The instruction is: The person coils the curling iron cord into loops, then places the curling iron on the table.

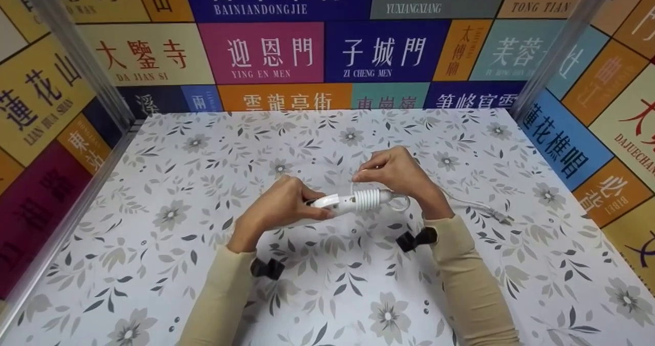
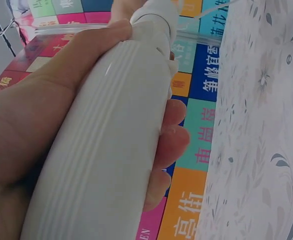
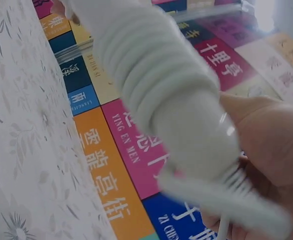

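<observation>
My left hand [image 1: 284, 202] grips a white corded hand-held appliance [image 2: 101, 145] round its wide, ribbed body, with the thumb along one side and fingertips showing at the other. Which kind of appliance it is I cannot tell. Several turns of its white power cord [image 3: 151, 65] are wound round the narrower part, towards the right. My right hand [image 1: 399, 172] is just above that part and pinches the cord between thumb and fingers. Near the appliance's right end a cord loop [image 1: 401, 203] sticks out, blurred in the right wrist view.
The cord's loose end runs right of my right wrist to a plug [image 1: 504, 218] lying on the flower-patterned tabletop [image 1: 337, 289]. Panels with coloured signs [image 1: 261, 51] stand behind and at both sides. Black wrist mounts [image 1: 417, 238] are on both sleeves.
</observation>
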`<action>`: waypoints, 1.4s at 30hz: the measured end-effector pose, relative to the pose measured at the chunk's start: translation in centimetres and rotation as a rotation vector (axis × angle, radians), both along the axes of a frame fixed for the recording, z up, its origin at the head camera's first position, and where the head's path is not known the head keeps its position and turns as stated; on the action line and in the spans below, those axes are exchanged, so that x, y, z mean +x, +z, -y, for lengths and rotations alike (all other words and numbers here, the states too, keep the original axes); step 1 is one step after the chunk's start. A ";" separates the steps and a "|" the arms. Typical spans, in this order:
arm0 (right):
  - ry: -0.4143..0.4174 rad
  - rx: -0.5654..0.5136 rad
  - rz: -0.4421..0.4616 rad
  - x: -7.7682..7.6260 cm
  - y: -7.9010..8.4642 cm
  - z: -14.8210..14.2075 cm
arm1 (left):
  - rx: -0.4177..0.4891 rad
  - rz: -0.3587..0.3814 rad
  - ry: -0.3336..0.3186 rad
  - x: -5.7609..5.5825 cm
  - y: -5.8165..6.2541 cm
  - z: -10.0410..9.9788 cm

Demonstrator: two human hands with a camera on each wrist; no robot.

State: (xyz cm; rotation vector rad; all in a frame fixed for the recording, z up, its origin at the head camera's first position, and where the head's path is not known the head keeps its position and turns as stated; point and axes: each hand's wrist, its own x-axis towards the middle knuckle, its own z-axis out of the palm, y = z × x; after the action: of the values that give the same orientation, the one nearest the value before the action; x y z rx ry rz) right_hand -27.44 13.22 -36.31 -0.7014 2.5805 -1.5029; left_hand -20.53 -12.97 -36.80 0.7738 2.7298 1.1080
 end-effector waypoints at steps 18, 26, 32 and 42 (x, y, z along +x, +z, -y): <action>-0.074 0.048 -0.279 3.0 2.0 2.3 | 0.113 0.132 0.228 0.2 0.4 0.2; -0.072 0.036 -0.312 3.6 2.2 2.6 | 0.159 0.068 0.337 0.0 0.5 -0.1; -0.064 -0.001 -0.296 3.7 2.0 2.9 | 0.193 0.036 0.424 0.2 0.7 -0.2; -0.021 0.000 -0.280 3.7 2.0 3.0 | 0.275 0.033 0.486 0.1 0.9 -0.1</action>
State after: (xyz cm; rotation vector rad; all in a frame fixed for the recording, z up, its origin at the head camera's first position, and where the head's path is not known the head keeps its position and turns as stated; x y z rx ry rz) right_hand -23.76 10.20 -34.36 -0.9503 2.7931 -1.5081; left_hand -20.47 -12.87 -35.85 0.0975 2.8490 1.5901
